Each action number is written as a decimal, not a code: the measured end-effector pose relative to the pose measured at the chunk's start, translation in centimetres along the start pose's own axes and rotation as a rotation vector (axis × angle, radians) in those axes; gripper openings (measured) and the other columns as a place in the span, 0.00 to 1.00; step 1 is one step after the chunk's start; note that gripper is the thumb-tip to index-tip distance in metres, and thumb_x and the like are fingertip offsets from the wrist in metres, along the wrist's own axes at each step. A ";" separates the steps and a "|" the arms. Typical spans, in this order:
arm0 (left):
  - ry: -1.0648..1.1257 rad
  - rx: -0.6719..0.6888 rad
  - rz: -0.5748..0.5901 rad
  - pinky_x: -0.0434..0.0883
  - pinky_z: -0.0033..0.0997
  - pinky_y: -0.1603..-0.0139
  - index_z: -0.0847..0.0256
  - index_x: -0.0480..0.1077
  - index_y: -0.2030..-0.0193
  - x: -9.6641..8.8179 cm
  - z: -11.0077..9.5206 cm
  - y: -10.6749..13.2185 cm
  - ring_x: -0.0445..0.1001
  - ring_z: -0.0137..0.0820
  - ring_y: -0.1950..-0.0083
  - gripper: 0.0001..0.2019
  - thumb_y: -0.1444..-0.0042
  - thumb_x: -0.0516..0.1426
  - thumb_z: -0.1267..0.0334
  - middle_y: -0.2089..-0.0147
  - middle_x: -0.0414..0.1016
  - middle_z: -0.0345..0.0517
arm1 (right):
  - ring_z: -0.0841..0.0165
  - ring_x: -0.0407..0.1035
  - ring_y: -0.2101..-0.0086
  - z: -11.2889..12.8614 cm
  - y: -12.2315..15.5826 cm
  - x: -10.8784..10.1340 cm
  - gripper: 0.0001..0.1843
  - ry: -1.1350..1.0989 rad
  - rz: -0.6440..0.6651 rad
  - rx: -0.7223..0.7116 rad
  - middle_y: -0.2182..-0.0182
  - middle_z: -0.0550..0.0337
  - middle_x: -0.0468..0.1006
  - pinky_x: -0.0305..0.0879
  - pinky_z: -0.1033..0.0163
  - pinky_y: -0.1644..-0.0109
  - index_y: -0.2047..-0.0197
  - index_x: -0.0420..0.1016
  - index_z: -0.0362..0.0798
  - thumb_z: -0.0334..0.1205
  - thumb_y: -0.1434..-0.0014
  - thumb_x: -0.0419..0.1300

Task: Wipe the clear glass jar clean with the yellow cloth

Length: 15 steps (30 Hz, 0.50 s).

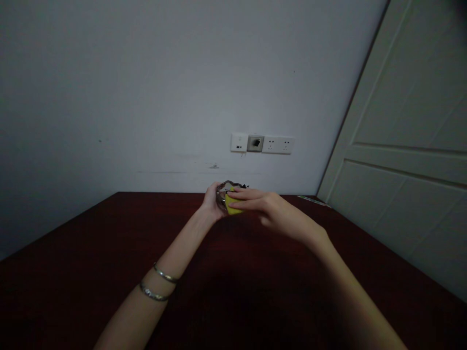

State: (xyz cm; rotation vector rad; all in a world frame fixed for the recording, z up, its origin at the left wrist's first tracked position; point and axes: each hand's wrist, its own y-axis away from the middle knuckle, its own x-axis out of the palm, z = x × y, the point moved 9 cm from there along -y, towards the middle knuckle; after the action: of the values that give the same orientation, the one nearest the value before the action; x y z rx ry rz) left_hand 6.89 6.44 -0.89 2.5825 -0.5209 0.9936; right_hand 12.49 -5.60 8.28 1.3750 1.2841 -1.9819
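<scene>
Above the far part of a dark red-brown table (109, 253), my left hand (210, 200) is wrapped around a small clear glass container (223, 191). My right hand (260, 204) presses a yellow sponge-like piece (231, 203) against the container's side, its fingers closed on the piece. The two hands meet near the middle of the view, just in front of the wall. Two silver bangles (158, 284) sit on my left forearm. What is inside the container is too dark to make out.
A pale wall rises behind the table with a row of sockets (261, 144). A white panelled door (401, 160) stands at the right. A small flat object (314, 200) lies at the table's far right corner.
</scene>
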 end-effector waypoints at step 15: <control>-0.397 -0.324 0.474 0.71 0.37 0.79 0.71 0.72 0.59 0.7 2.8 0.6 0.78 0.48 0.69 0.30 0.46 0.45 0.43 0.66 0.78 0.66 | 0.65 0.64 0.42 -2.6 3.0 -4.5 0.35 -0.057 -0.248 0.149 0.43 0.60 0.71 0.58 0.52 0.36 0.43 0.70 0.53 0.17 0.50 0.48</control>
State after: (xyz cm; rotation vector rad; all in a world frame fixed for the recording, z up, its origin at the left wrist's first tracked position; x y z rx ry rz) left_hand 8.70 4.56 -2.30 2.4026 -1.3242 0.4525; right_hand 18.00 -5.60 10.72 1.2644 1.3609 -2.3075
